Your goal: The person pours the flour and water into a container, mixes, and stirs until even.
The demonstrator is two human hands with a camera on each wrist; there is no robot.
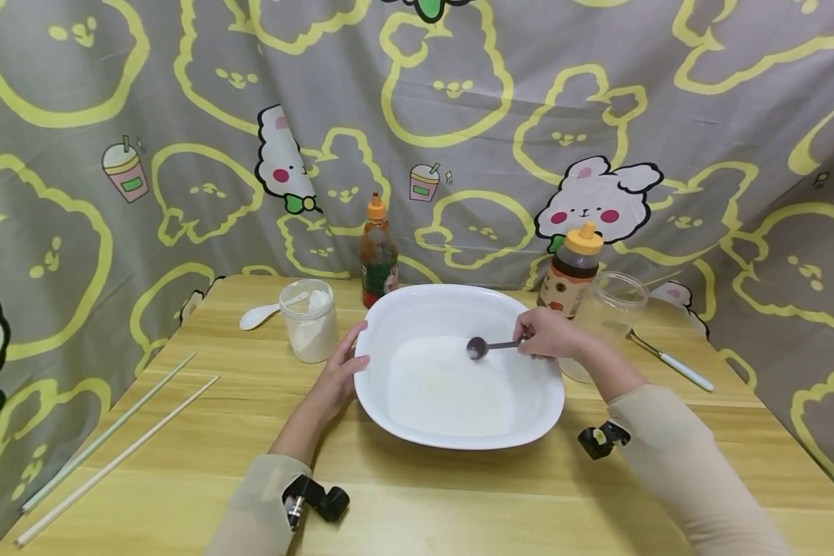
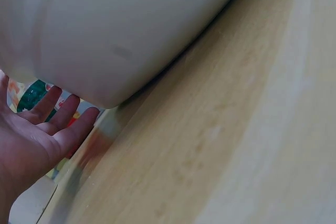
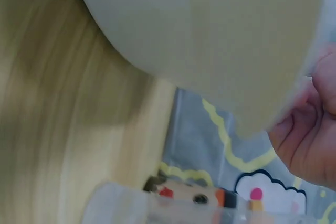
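Note:
In the head view a white basin (image 1: 452, 417) with whitish contents sits on the table. My left hand (image 1: 337, 374) holds its left rim, thumb over the edge; the left wrist view shows the fingers (image 2: 68, 111) against its outer wall. The handle of a dark measuring spoon (image 1: 478, 348) is pinched in my right hand (image 1: 550, 333), which reaches over the right rim. The spoon's bowl is inside the basin and holds something whitish. In the right wrist view the basin wall (image 3: 210, 40) hides the spoon, and only part of my right hand (image 3: 310, 129) shows.
Left of the basin stand a jar of white powder (image 1: 311, 332) and a white spoon (image 1: 259, 316). Behind are a red sauce bottle (image 1: 378, 266) and a brown bottle (image 1: 568, 278). A clear jar (image 1: 608, 309) and a blue-handled utensil (image 1: 681, 369) lie right; two sticks (image 1: 121, 455) far left.

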